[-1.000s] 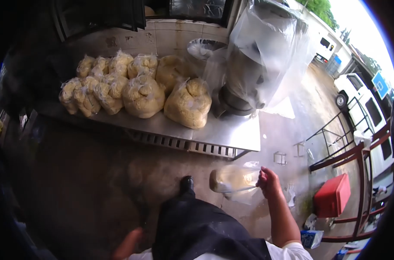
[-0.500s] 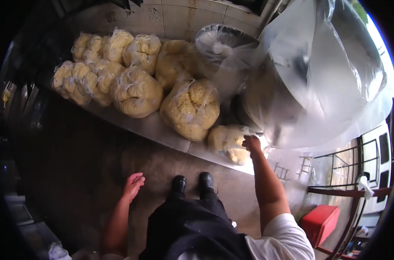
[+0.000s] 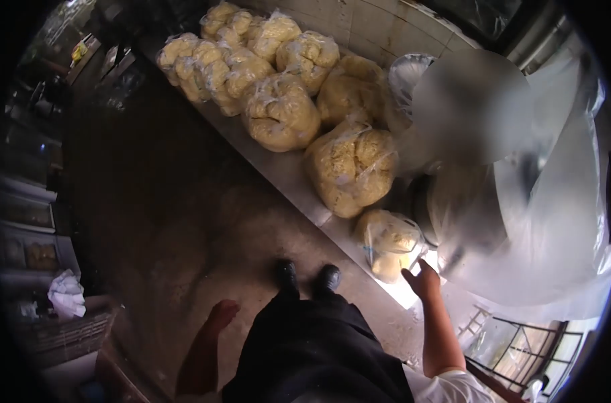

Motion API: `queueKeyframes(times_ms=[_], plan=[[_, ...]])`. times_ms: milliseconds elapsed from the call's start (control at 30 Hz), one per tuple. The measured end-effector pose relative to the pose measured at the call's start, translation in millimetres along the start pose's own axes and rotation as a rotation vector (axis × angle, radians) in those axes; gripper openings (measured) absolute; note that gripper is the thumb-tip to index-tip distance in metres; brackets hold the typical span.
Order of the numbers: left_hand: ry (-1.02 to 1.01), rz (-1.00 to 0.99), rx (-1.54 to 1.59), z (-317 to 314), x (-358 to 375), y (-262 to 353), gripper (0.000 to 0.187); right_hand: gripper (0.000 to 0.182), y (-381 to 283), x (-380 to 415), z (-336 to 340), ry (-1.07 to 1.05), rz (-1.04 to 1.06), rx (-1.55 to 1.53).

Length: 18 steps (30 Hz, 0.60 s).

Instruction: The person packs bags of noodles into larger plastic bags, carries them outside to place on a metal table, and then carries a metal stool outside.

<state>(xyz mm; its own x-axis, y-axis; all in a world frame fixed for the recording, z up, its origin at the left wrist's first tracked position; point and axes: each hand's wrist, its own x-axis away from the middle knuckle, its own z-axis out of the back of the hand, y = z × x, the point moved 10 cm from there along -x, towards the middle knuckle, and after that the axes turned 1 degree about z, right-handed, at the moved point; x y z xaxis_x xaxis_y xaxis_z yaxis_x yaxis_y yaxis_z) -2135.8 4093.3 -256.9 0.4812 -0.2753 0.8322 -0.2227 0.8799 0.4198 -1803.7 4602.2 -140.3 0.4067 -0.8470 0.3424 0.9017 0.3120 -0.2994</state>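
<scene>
My right hand [image 3: 424, 281] is at the near right side of a small clear plastic bag of pale yellow, crumbly-looking food [image 3: 388, 236], thumb and forefinger apart. That bag sits at the near end of a long metal counter [image 3: 278, 178]. Just behind it stands a much larger bag of the same yellow stuff [image 3: 352, 168]. My left hand [image 3: 223, 314] hangs low over the floor in shadow, fingers loosely bent and holding nothing. A big sheet of translucent plastic [image 3: 554, 228] drapes over a dark, rounded metal shape beside my right hand.
Several more filled bags [image 3: 278, 111] line the counter toward the back wall. A blurred round patch covers part of the upper right. At left, a crumpled white bag [image 3: 67, 294] lies by a crate. My shoes [image 3: 329, 275] stand on the wet-looking floor.
The view has swung so the counter and bags sit further right. My right hand has gone from over the small bag to its near right edge, fingers now spread. My left hand stays low.
</scene>
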Motion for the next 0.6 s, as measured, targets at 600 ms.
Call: queueKeyframes(times_ms=[600], plan=[[0.633, 0.257, 0.656, -35.1, 215.7, -398.5, 0.051, 0.038, -463.2, 213.8, -251.6, -0.593, 1.259, 0.435]])
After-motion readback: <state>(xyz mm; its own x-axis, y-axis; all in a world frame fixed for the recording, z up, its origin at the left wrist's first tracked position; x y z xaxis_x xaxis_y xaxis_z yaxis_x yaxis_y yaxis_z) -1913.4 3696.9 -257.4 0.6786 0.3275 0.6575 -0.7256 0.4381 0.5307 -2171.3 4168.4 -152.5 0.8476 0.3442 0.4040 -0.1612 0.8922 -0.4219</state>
